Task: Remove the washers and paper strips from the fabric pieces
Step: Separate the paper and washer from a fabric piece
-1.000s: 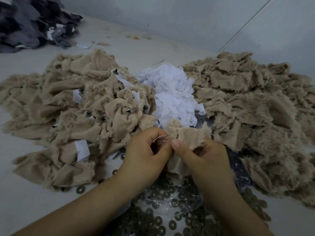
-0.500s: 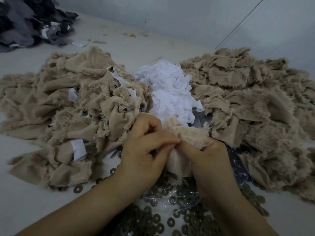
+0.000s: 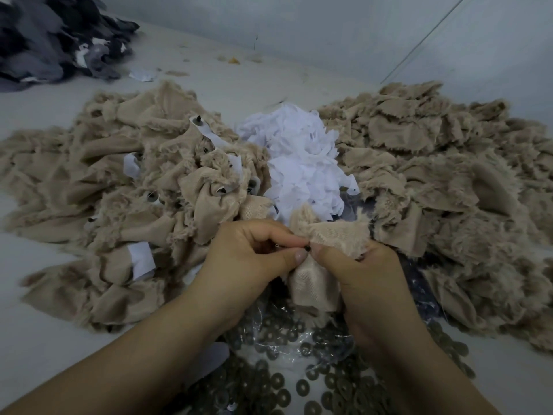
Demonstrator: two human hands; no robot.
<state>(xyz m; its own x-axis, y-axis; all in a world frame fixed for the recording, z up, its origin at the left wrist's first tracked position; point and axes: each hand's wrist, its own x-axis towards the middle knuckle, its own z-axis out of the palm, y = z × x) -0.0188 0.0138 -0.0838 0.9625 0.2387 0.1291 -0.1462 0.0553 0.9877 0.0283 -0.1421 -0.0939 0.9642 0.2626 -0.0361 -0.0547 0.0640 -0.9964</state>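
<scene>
— What lies around us?

— At nine o'clock, a heap of beige fabric pieces (image 3: pixel 119 205) with white paper strips (image 3: pixel 140 260) and dark studs still on them; at three o'clock, a second beige heap (image 3: pixel 434 175). Between them, at twelve, the pile of loose white paper (image 3: pixel 302 166). At six o'clock, dark washers (image 3: pixel 302 387) scattered over clear plastic (image 3: pixel 287 333), partly hidden by our forearms. A grey fabric pile (image 3: pixel 51 40) sits far off at ten.

— And our hands?

— Our right hand (image 3: pixel 359 274) grips the beige fabric piece (image 3: pixel 335 235), fingers curled round it, just in front of the paper pile. Our left hand (image 3: pixel 248 259) pinches a small dark stud (image 3: pixel 307 248) at the fabric's edge, thumb and forefinger closed on it — our knuckles hide the rest.

— What has changed?

— Half a second ago our fingers overlapped on the fabric with no stud showing; now the dark tip is exposed between the two hands.
</scene>
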